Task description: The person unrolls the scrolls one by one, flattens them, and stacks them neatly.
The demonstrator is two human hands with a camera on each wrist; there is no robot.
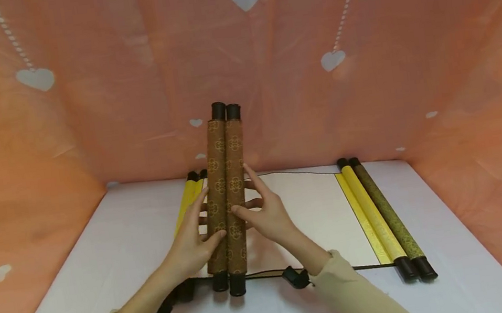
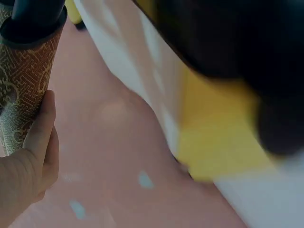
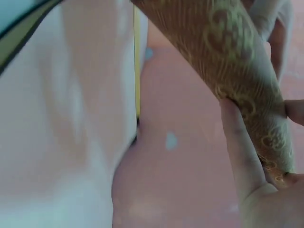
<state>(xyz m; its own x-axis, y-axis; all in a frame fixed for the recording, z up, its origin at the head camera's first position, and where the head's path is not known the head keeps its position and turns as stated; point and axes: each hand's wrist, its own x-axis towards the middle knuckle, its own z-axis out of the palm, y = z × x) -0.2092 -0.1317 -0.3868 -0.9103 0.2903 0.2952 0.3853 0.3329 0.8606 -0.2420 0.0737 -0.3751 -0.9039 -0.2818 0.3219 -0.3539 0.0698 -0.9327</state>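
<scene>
In the head view a brown hand scroll [image 1: 233, 180], with two rolls side by side, a gold flower pattern and black end knobs, is held up nearly upright, tilted slightly right at the top. My left hand [image 1: 191, 246] grips the left roll low down, thumb across the front and fingers behind. My right hand [image 1: 267, 207] holds the right roll higher up, thumb in front and fingers at its side and back. In the left wrist view the scroll [image 2: 28, 80] shows its black knob. In the right wrist view the scroll [image 3: 228, 52] lies between thumb and fingers.
Behind, an unrolled scroll with a white sheet [image 1: 310, 212] lies on the white table [image 1: 101, 250]. Its yellow border [image 1: 372, 209] and an olive roll [image 1: 391, 212] are at the right, yellow rolls [image 1: 184, 202] at the left. A pink heart-print cloth [image 1: 287, 109] encloses the table.
</scene>
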